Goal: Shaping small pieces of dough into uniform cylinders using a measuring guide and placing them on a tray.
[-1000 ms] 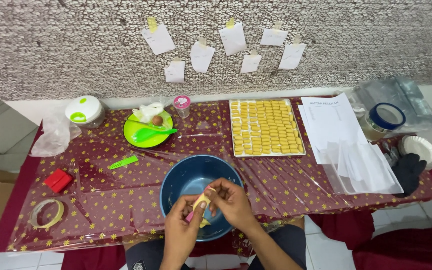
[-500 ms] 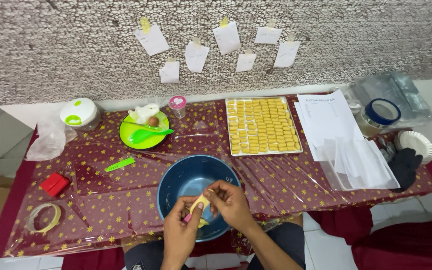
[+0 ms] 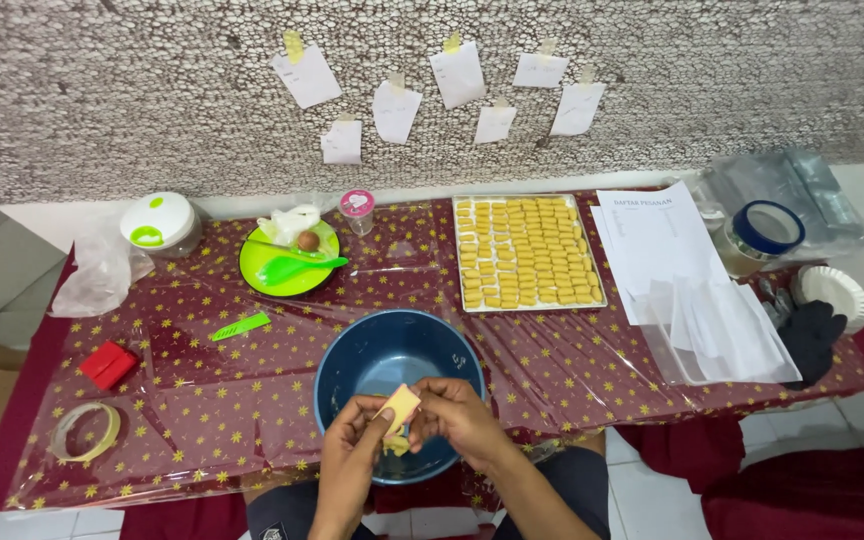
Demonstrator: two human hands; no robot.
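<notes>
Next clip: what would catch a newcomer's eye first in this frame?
Probably the two hands at the bottom centre, left hand and right hand, which hold a pale yellow piece of dough together over a blue bowl. Behind the bowl, a tray of small yellow pastries in neat rows stands out against the dark red, star-patterned tablecloth. To the left, a bright green plate also draws the eye.

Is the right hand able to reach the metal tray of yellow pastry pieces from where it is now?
Probably yes. The right hand is over the blue round bowl, sharing a pale yellow dough piece with the left hand. The metal tray of yellow pastry pieces lies just beyond, nothing between; the hand must free itself first.
</notes>
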